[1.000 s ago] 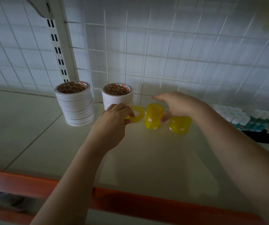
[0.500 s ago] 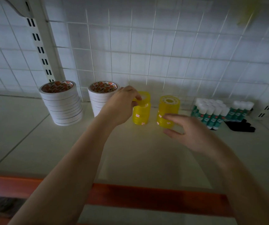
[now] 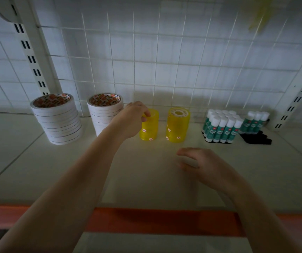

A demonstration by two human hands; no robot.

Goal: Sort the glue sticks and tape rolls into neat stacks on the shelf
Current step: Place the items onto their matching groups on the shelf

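Along the back of the shelf (image 3: 146,179), far left stands one tape stack (image 3: 56,118), a second tape stack (image 3: 104,110) just right of it, then the left small-roll stack (image 3: 151,127) with the left hand (image 3: 132,118) on its top, and the right small-roll stack (image 3: 178,125) beside that. Further right sit the glue sticks (image 3: 222,125), with a smaller group of glue sticks (image 3: 255,121) behind and right. The right hand (image 3: 206,164) hovers above the shelf in front of the right small-roll stack, apart from it.

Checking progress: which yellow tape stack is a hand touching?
The left yellow stack, beside the white rolls; the left hand grips its top. The right yellow stack stands untouched.
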